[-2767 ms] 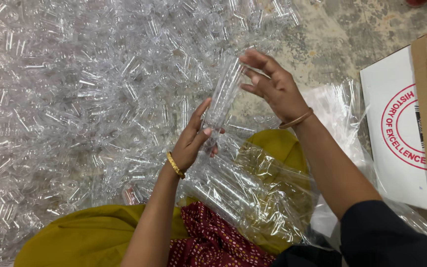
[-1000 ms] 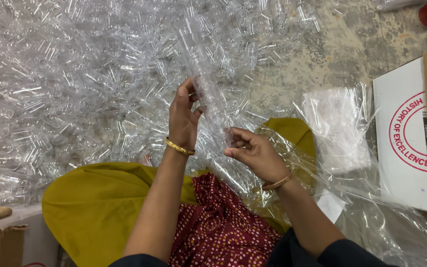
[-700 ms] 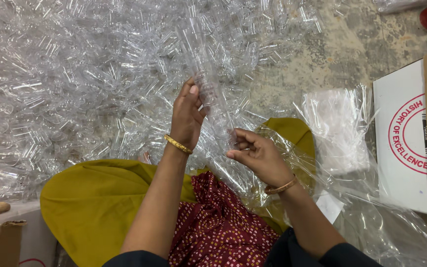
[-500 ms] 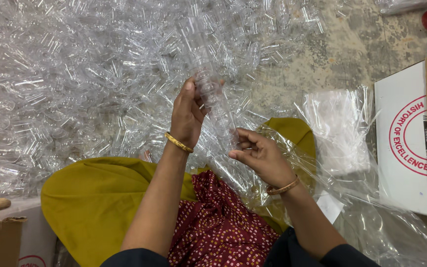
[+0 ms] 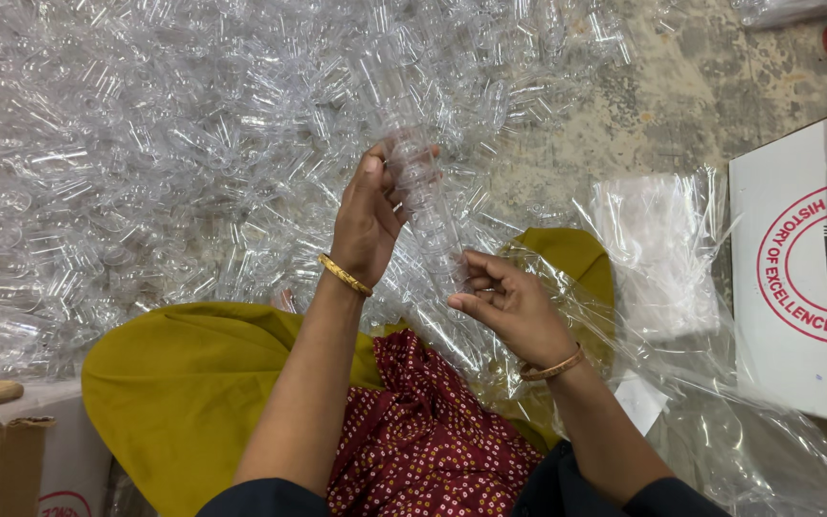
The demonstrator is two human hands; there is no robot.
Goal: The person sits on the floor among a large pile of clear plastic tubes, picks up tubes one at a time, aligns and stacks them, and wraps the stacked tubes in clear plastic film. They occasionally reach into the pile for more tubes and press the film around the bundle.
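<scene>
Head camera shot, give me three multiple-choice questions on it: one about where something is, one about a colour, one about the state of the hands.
1. Where is the white carton?
A. At the right edge of the view
B. Under the heap of clear plastic pieces
C. On the person's lap

2. What colour is the cloth spread over the lap?
A. Blue
B. Mustard yellow
C. Black

3. What are the hands doing?
A. Both lie flat on the floor
B. Left hand and right hand hold a stack of clear plastic pieces between them
C. Both hold the carton

Answers:
1 A: the carton sits by the right border, beside a clear bag.
2 B: the cloth is plainly yellow.
3 B: left fingers grip the stack's upper part, right fingers meet its lower end.
</scene>
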